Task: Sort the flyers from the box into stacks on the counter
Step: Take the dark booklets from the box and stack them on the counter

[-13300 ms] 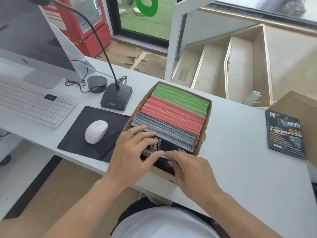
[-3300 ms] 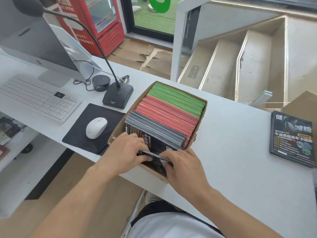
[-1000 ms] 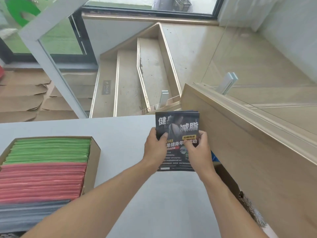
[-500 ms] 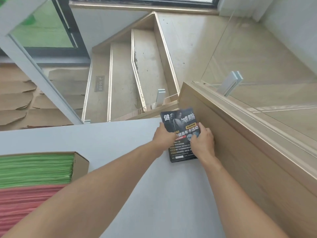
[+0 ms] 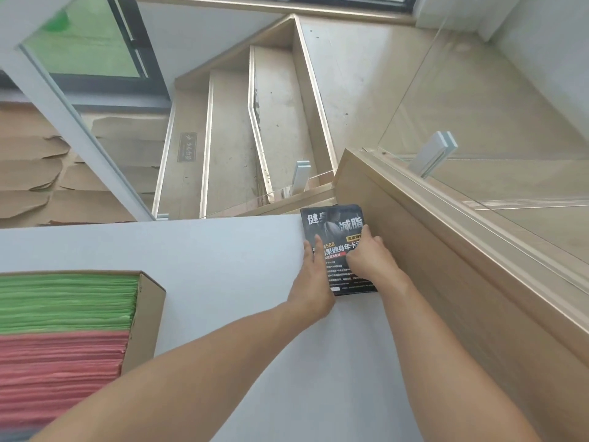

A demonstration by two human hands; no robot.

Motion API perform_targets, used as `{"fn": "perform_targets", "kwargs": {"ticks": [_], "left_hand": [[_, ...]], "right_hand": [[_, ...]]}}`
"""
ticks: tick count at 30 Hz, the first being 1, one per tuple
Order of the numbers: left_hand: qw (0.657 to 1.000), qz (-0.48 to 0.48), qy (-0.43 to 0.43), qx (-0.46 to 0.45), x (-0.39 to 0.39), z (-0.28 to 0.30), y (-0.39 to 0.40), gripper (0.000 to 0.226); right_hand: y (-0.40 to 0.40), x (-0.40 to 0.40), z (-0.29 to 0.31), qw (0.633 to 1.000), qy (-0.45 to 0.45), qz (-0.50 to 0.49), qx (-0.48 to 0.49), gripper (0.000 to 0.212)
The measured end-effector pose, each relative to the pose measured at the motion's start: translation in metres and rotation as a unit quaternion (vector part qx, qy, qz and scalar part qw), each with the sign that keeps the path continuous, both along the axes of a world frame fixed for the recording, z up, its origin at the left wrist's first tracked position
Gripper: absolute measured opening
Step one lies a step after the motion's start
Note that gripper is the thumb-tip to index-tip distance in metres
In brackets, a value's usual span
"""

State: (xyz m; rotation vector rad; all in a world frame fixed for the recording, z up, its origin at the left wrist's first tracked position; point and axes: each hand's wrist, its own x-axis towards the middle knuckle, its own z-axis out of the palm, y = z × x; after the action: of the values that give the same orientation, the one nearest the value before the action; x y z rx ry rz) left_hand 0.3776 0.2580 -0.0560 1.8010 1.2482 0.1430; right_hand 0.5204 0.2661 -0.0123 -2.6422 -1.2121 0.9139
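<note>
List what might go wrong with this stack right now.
1. The black flyers sit at the counter's far edge above the stairs; a forward push might tip some over.
2. Both the left hand and right hand press on top, so lifting off could drag the top flyer askew.

The flyer stack (image 5: 334,231) is black, with white characters, a yellow label and a red strip across its cover. The desk (image 5: 223,250) is a plain pale grey-white. The box (image 5: 145,311) is brown cardboard; the flyers (image 5: 67,301) standing in it form a green band, then a salmon-red one. The side panel (image 5: 446,282) is light wood-grain. The stairs (image 5: 280,122) are beige with metallic edging.
</note>
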Motion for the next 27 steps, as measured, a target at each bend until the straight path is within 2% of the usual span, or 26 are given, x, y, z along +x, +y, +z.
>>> {"fn": "perform_targets", "kwargs": {"ticks": [3, 8, 12, 15, 18, 23, 27], "left_hand": [[1.0, 0.013, -0.01, 0.022, -0.001, -0.004, -0.001, 0.109], [0.999, 0.018, -0.004, 0.038, 0.0, -0.008, -0.002, 0.112], [0.999, 0.031, 0.013, 0.043, 0.003, -0.008, 0.0, 0.111], [0.998, 0.032, 0.021, 0.045, 0.004, -0.006, 0.0, 0.109], [0.998, 0.031, 0.025, 0.05, 0.005, -0.005, -0.001, 0.108], [0.998, 0.029, 0.022, 0.043, 0.004, -0.003, -0.002, 0.106], [0.999, 0.027, 0.009, 0.023, 0.0, 0.004, -0.003, 0.116]], "right_hand": [[0.009, 0.003, 0.001, 0.999, -0.016, 0.027, -0.013, 0.087], [0.055, 0.009, 0.003, 0.991, -0.054, 0.109, -0.048, 0.096], [0.081, 0.019, 0.007, 0.976, -0.073, 0.188, -0.088, 0.072], [0.083, 0.025, 0.001, 0.979, -0.074, 0.178, -0.068, 0.057], [0.08, 0.025, -0.002, 0.979, -0.089, 0.178, -0.041, 0.054], [0.079, 0.026, -0.006, 0.971, -0.121, 0.198, -0.049, 0.055], [0.069, 0.018, -0.001, 0.977, -0.115, 0.178, -0.023, 0.072]]}}
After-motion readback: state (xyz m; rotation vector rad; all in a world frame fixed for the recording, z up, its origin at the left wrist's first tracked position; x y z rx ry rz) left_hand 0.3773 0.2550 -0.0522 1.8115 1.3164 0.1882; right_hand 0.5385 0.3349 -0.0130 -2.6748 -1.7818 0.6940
